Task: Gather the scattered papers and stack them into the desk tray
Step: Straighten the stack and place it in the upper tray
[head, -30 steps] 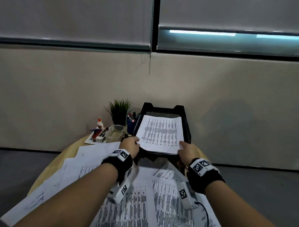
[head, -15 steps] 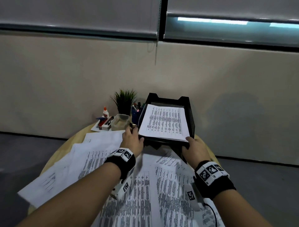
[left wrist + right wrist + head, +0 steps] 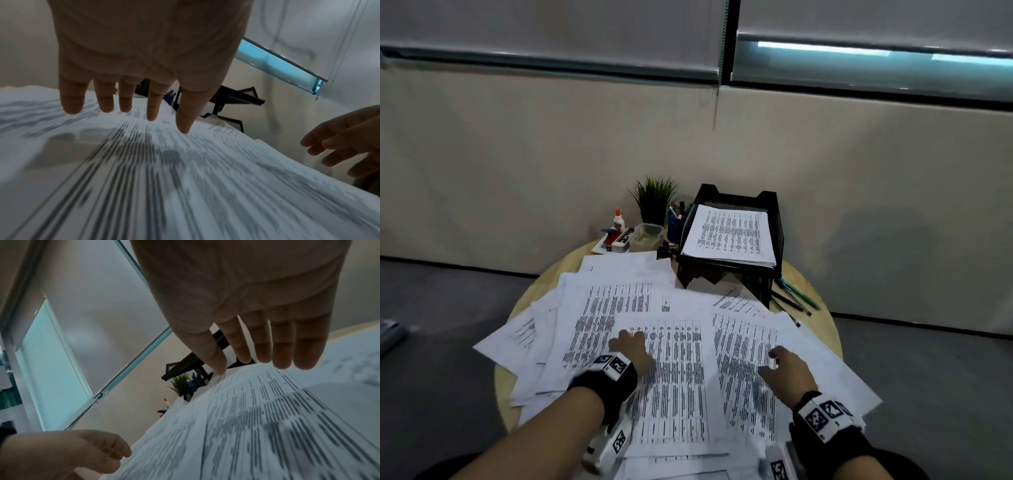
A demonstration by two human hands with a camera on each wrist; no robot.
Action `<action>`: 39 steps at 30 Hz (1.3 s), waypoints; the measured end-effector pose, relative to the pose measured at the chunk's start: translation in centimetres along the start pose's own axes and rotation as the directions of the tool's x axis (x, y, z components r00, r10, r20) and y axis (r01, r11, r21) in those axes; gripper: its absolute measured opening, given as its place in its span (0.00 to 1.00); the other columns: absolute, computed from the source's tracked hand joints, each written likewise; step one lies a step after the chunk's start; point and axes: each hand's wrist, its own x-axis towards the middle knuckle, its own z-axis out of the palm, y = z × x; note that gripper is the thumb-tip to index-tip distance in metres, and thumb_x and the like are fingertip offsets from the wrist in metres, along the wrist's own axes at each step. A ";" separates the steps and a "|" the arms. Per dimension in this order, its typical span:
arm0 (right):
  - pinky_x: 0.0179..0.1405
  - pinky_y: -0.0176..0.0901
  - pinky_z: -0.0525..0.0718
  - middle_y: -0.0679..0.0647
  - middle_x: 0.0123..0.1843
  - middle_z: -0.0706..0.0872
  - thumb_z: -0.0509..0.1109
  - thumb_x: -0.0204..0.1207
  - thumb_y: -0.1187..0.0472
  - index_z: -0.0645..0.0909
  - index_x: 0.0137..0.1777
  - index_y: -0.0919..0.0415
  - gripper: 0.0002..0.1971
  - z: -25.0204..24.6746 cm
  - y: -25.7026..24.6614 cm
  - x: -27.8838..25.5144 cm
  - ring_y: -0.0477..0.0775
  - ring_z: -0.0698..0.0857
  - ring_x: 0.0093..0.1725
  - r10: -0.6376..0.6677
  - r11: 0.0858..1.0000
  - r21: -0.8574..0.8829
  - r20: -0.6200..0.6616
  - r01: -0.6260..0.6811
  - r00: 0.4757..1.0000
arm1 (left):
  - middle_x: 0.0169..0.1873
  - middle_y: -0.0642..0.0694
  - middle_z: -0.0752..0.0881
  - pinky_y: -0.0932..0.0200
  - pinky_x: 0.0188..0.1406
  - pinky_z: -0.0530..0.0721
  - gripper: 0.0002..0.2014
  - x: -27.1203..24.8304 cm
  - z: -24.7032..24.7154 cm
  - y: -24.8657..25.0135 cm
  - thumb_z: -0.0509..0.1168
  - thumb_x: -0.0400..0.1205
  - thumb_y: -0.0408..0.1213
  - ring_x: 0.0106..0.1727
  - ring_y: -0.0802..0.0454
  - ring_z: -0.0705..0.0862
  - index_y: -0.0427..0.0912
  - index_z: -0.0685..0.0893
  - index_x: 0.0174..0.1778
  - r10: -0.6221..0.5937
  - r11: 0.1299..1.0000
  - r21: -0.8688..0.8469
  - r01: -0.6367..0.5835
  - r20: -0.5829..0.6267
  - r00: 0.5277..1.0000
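Note:
A black mesh desk tray (image 3: 777, 219) stands at the back of the round wooden table (image 3: 822, 318) with a stack of printed sheets (image 3: 729, 236) in its top tier. Several scattered printed papers (image 3: 674, 377) cover the table in front of it. My left hand (image 3: 630, 346) hovers with straight, spread fingers (image 3: 152, 110) just over the middle sheet. My right hand (image 3: 784, 363) is also open with straight fingers (image 3: 263, 350) over the sheet to the right (image 3: 746, 349). Neither hand holds anything. Both wrist views are blurred by motion.
Left of the tray stand a small potted plant (image 3: 654, 198), a blue pen cup (image 3: 674, 222), a clear container (image 3: 645, 236), a glue bottle (image 3: 618, 219) and a stapler (image 3: 619, 240). Pens (image 3: 794, 298) lie right of the tray. Papers overhang the table's left and near edges.
Both hands let go of the stack now lying in the tray and drew back toward me, coming down over the loose sheets. The head view tilted downward.

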 end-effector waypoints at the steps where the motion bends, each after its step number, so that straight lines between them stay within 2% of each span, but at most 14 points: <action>1: 0.57 0.39 0.76 0.60 0.70 0.76 0.66 0.79 0.54 0.71 0.73 0.61 0.24 0.5 0.4 -0.5 0.58 0.79 0.66 0.014 1.000 -0.015 0.006 -0.014 1.000 | 0.67 0.38 0.69 0.48 0.63 0.77 0.27 -0.7 0.8 -0.5 0.65 0.76 0.48 0.67 0.38 0.72 0.41 0.70 0.69 -0.015 1.000 0.003 0.015 0.006 1.000; 4: 0.60 0.42 0.77 0.61 0.69 0.75 0.67 0.77 0.52 0.71 0.73 0.60 0.26 2.2 1.6 -1.9 0.61 0.78 0.65 0.063 0.996 -0.065 0.020 -0.062 0.998 | 0.68 0.39 0.68 0.47 0.66 0.74 0.31 -2.2 3.1 -1.7 0.67 0.74 0.52 0.70 0.38 0.68 0.43 0.69 0.69 -0.039 0.999 -0.004 0.039 0.020 0.999; 7: 0.65 0.46 0.76 0.61 0.70 0.74 0.68 0.75 0.50 0.68 0.74 0.59 0.28 3.4 2.6 -3.0 0.63 0.76 0.68 0.107 0.992 -0.073 0.022 -0.106 0.994 | 0.77 0.37 0.60 0.40 0.75 0.66 0.41 -3.4 4.8 -2.9 0.67 0.72 0.59 0.79 0.36 0.57 0.47 0.60 0.78 -0.073 0.995 -0.067 0.074 0.021 0.997; 10: 0.63 0.45 0.76 0.61 0.69 0.75 0.68 0.74 0.51 0.66 0.74 0.61 0.31 4.5 3.6 -4.0 0.63 0.75 0.68 0.127 0.991 -0.045 0.026 -0.126 0.992 | 0.80 0.35 0.53 0.38 0.78 0.59 0.47 -4.4 5.3 -3.5 0.68 0.70 0.65 0.81 0.33 0.51 0.49 0.56 0.81 -0.126 0.986 -0.114 0.126 0.003 0.992; 13: 0.68 0.46 0.73 0.60 0.71 0.75 0.68 0.73 0.51 0.62 0.77 0.61 0.34 5.3 4.3 -5.1 0.62 0.73 0.71 0.129 0.991 -0.018 -0.005 -0.129 0.992 | 0.81 0.34 0.51 0.37 0.78 0.60 0.51 -5.4 5.2 -3.7 0.67 0.68 0.68 0.81 0.34 0.52 0.47 0.54 0.81 -0.183 0.973 -0.141 0.181 -0.001 0.983; 17: 0.67 0.47 0.74 0.61 0.71 0.76 0.70 0.70 0.57 0.61 0.79 0.62 0.37 5.7 4.6 -5.2 0.62 0.75 0.70 0.155 0.975 0.167 -0.046 -0.145 0.987 | 0.78 0.36 0.59 0.41 0.74 0.67 0.51 -5.7 4.8 -3.9 0.68 0.66 0.68 0.78 0.36 0.60 0.45 0.57 0.79 -0.215 0.969 -0.125 0.212 -0.010 0.977; 21: 0.60 0.47 0.81 0.63 0.65 0.81 0.70 0.67 0.64 0.56 0.81 0.63 0.42 6.3 5.4 -4.4 0.62 0.82 0.62 0.214 0.891 0.409 0.000 -0.195 0.977 | 0.71 0.37 0.67 0.46 0.69 0.74 0.47 -5.6 4.5 -4.0 0.70 0.66 0.65 0.73 0.39 0.67 0.42 0.63 0.74 -0.214 0.969 -0.129 0.210 -0.022 0.977; 23: 0.53 0.44 0.81 0.61 0.59 0.84 0.71 0.70 0.67 0.64 0.76 0.63 0.33 6.2 5.5 -4.4 0.61 0.84 0.57 0.206 0.861 0.467 0.040 -0.200 0.978 | 0.69 0.38 0.68 0.49 0.68 0.75 0.46 -5.6 4.4 -4.2 0.72 0.66 0.64 0.71 0.40 0.69 0.40 0.65 0.72 -0.215 0.967 -0.147 0.209 -0.023 0.976; 26: 0.49 0.47 0.85 0.55 0.46 0.87 0.69 0.71 0.70 0.79 0.58 0.61 0.15 6.0 5.3 -4.7 0.57 0.86 0.46 0.124 0.855 0.497 0.086 -0.150 0.989 | 0.69 0.37 0.68 0.51 0.66 0.78 0.46 -5.4 4.1 -4.6 0.75 0.66 0.58 0.69 0.40 0.72 0.37 0.64 0.74 -0.236 0.948 -0.220 0.228 -0.010 0.972; 28: 0.42 0.43 0.81 0.55 0.43 0.86 0.65 0.73 0.70 0.81 0.52 0.59 0.10 6.1 5.3 -4.7 0.55 0.83 0.42 0.110 0.847 0.519 0.035 -0.112 0.993 | 0.72 0.35 0.65 0.51 0.67 0.78 0.51 -5.4 3.9 -4.9 0.76 0.67 0.53 0.71 0.38 0.72 0.36 0.56 0.78 -0.250 0.921 -0.302 0.246 0.027 0.968; 30: 0.38 0.42 0.74 0.58 0.43 0.83 0.61 0.75 0.70 0.78 0.48 0.60 0.08 6.1 5.3 -4.7 0.57 0.79 0.41 0.131 0.855 0.512 -0.066 -0.079 0.989 | 0.72 0.34 0.69 0.52 0.64 0.79 0.51 -5.3 4.0 -5.4 0.78 0.67 0.48 0.70 0.39 0.74 0.36 0.55 0.79 -0.227 0.895 -0.381 0.232 0.061 0.972; 33: 0.43 0.42 0.71 0.58 0.47 0.82 0.59 0.77 0.71 0.76 0.49 0.58 0.09 6.2 5.4 -4.5 0.57 0.78 0.46 0.099 0.883 0.467 -0.085 -0.048 0.991 | 0.63 0.38 0.81 0.57 0.58 0.80 0.36 -5.3 4.4 -5.7 0.75 0.71 0.38 0.60 0.44 0.81 0.36 0.66 0.72 -0.127 0.863 -0.487 0.131 0.041 0.991; 35: 0.45 0.42 0.76 0.58 0.49 0.85 0.59 0.76 0.73 0.78 0.51 0.56 0.12 6.7 5.4 -4.5 0.57 0.81 0.48 0.054 0.886 0.462 -0.023 -0.038 0.998 | 0.64 0.38 0.81 0.61 0.56 0.77 0.28 -5.9 4.5 -5.3 0.68 0.77 0.32 0.61 0.45 0.80 0.37 0.68 0.71 -0.043 0.875 -0.482 0.044 0.013 0.999; 39: 0.41 0.39 0.83 0.54 0.49 0.88 0.57 0.76 0.75 0.81 0.53 0.55 0.17 6.7 4.7 -5.5 0.53 0.85 0.47 -0.018 0.845 0.532 0.135 -0.057 0.991 | 0.68 0.40 0.78 0.61 0.59 0.75 0.27 -7.2 4.6 -3.7 0.63 0.79 0.30 0.66 0.47 0.78 0.39 0.66 0.75 0.095 0.884 -0.462 -0.068 0.035 0.995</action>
